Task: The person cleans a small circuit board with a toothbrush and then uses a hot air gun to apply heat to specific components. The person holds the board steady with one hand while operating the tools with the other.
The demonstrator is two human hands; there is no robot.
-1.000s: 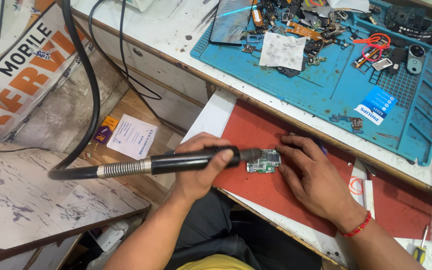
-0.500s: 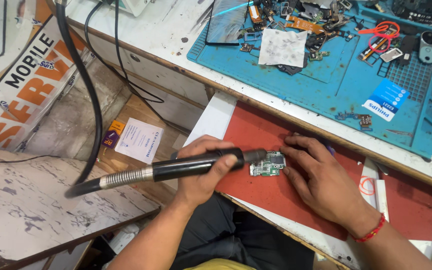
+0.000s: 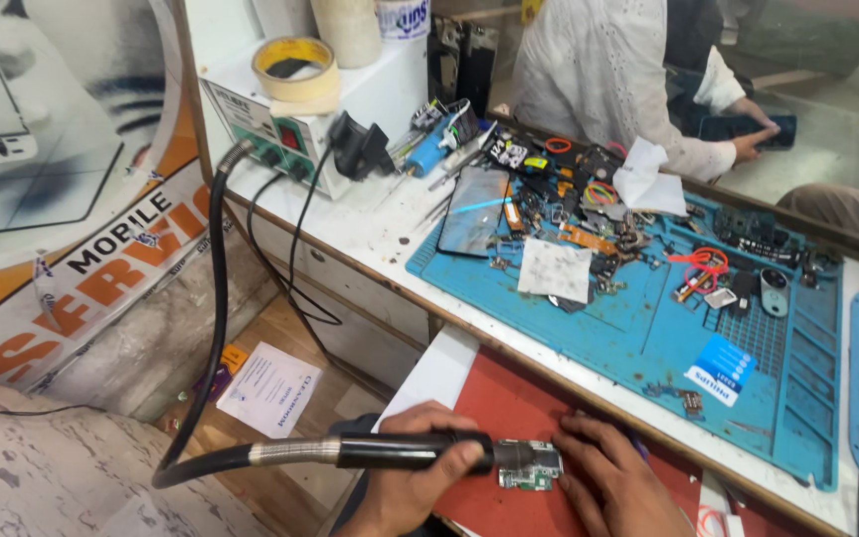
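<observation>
Black hot-air handpiece [image 3: 415, 453], on a ribbed hose, is gripped by the left hand [image 3: 412, 477], fingers curled tight round its barrel. Since a second ago the view has lifted; the grip is unchanged, so heating appears ongoing. Its long axis runs left-right, nozzle pointing right at the small green circuit board [image 3: 532, 467] just beyond the fingertips, pinned on the red mat [image 3: 509, 403] by the right hand [image 3: 616, 482], fingers pressed flat.

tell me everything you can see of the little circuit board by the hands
The small green circuit board is flat and roughly rectangular, with silvery metal parts on top. It lies on the red mat. The black hot-air wand's nozzle, held in the left hand, is over its left end; the right hand's fingers steady its right edge.
</observation>
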